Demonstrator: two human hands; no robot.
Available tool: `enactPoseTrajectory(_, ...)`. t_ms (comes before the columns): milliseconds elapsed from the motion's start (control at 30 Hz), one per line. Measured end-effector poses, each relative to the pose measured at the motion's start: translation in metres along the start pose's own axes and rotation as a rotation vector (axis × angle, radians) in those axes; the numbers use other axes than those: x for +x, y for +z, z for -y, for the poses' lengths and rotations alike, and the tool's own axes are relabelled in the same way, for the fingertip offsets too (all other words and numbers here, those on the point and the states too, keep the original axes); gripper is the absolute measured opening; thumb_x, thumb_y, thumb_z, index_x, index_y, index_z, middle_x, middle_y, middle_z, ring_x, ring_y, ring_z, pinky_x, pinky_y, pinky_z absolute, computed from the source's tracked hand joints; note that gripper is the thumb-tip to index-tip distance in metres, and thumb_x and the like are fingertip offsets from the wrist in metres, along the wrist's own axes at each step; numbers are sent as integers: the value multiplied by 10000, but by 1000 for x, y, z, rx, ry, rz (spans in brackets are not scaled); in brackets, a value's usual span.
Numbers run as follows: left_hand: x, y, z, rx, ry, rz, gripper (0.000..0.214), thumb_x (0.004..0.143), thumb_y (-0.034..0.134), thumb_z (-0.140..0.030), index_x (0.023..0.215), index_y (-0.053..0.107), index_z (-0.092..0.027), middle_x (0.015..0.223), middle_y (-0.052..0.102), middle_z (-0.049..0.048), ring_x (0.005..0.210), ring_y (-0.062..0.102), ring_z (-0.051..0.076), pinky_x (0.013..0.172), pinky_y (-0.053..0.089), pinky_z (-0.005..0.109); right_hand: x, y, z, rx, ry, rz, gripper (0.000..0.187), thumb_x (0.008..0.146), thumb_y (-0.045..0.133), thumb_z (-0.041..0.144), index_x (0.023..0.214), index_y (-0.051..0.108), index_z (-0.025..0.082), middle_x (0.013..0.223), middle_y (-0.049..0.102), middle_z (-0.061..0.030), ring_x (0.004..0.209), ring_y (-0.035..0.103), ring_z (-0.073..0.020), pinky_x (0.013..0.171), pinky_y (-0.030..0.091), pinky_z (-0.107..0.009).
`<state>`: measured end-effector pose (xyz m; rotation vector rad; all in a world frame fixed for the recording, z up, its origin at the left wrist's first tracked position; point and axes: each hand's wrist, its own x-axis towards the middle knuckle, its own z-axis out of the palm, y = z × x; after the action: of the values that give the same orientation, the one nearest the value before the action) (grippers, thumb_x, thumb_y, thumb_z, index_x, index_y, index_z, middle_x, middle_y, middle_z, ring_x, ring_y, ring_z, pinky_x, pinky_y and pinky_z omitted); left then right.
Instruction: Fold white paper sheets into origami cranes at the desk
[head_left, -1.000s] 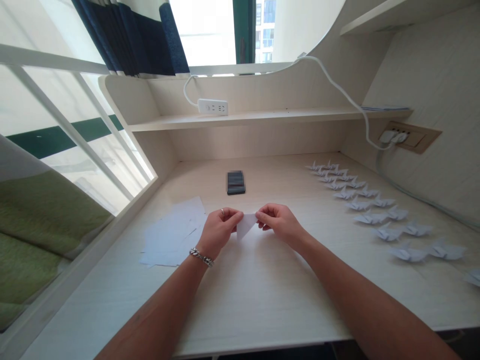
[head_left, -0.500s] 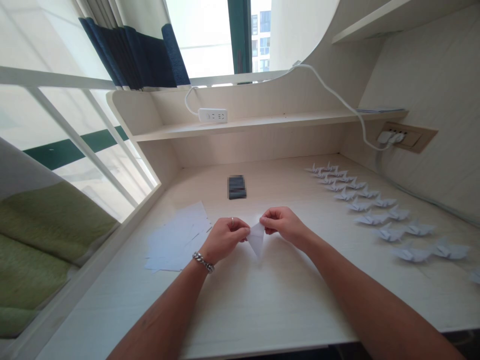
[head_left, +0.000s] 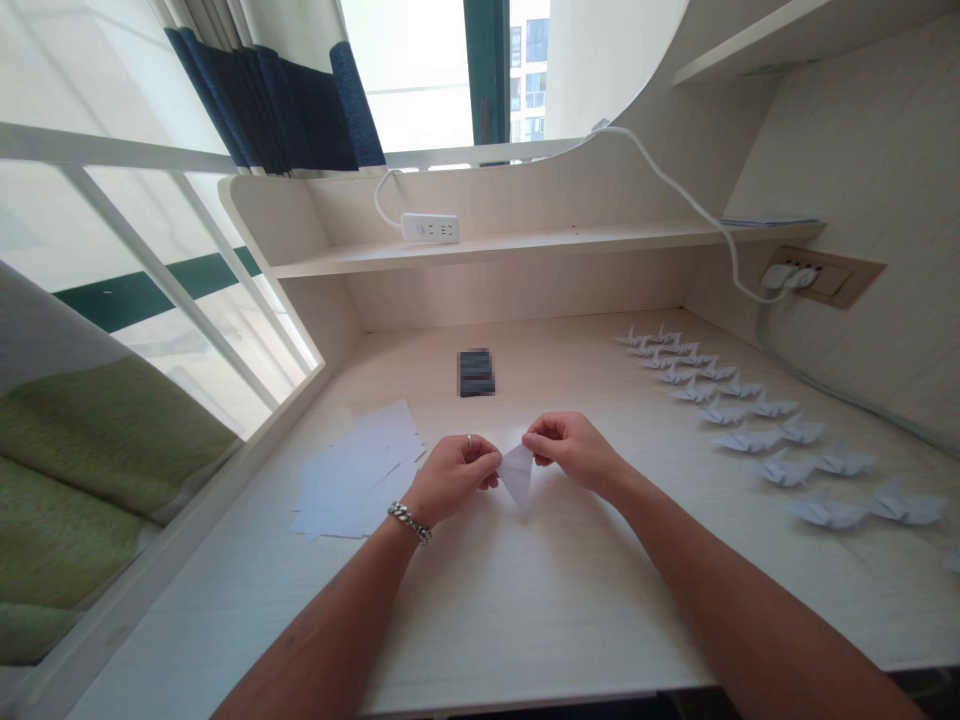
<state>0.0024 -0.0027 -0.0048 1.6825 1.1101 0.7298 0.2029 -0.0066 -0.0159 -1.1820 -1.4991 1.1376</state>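
A small piece of folded white paper (head_left: 517,474) is held a little above the desk, its pointed end hanging down. My left hand (head_left: 456,474) pinches its left corner between thumb and fingers; a ring and a chain bracelet (head_left: 410,522) are on that side. My right hand (head_left: 571,448) pinches the upper right corner, fingers curled in. Left of my left hand lies a loose stack of white paper sheets (head_left: 360,470). Folded white paper cranes (head_left: 742,439) stand in two rows to the right of my right hand.
A dark, blurred-out flat object (head_left: 477,372) lies on the desk (head_left: 540,600) beyond my hands. On the back shelf (head_left: 525,243) rests a white power strip (head_left: 430,228). Its cable runs to a wall socket (head_left: 825,277) at right. A white railing (head_left: 180,290) borders the left side.
The view has shifted very slightly, so everything sits a little further right. Both hands keep their pinch on the folded paper, which has barely turned.
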Motion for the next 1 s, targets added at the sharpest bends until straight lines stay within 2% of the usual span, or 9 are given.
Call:
enactPoseTrajectory(200,-3,-3,-5,-57,-9,52,154,725,606,-176,816,716,-118,650,689,44,624,621,130,641,510,254,1,-1,-1,19,3,-6,221,732,644,361,692,625,144,562,573,2,531,522,-119,541,412,-260)
enactPoseTrajectory(400,-3,-2,-5,-144,-37,8,234,699,620,-148,908,715,-99,689,710,66,661,648,149,678,532,280,0,-1,0,-9,18,-18,217,739,643,353,707,638,139,579,589,-8,542,534,-123,548,423,-262)
enactPoseTrajectory(633,-7,-1,-13,-243,-48,-6,239,750,637,-253,911,719,-97,728,704,79,697,661,167,706,548,311,-1,0,0,-52,6,-29,211,754,643,346,719,647,138,593,607,-17,558,551,-128,561,436,-264)
enactPoseTrajectory(733,-6,-1,-10,-213,-37,-21,247,746,663,-276,910,723,-103,740,705,76,671,646,157,681,540,302,-2,1,1,-70,5,-41,214,753,650,347,718,651,136,594,613,-20,559,556,-127,563,438,-262)
enactPoseTrajectory(900,-3,-1,-4,-144,21,22,196,692,733,-275,804,731,-115,662,691,53,608,601,132,620,496,266,-1,5,2,93,63,-39,306,734,682,444,697,637,143,581,609,-18,543,558,-124,555,462,-267)
enactPoseTrajectory(1000,-1,-2,-3,-187,12,-1,188,662,753,-255,779,723,-110,634,680,46,587,594,129,601,488,264,-1,7,4,177,95,-108,392,715,684,535,666,619,152,616,622,-29,554,570,-126,541,470,-263)
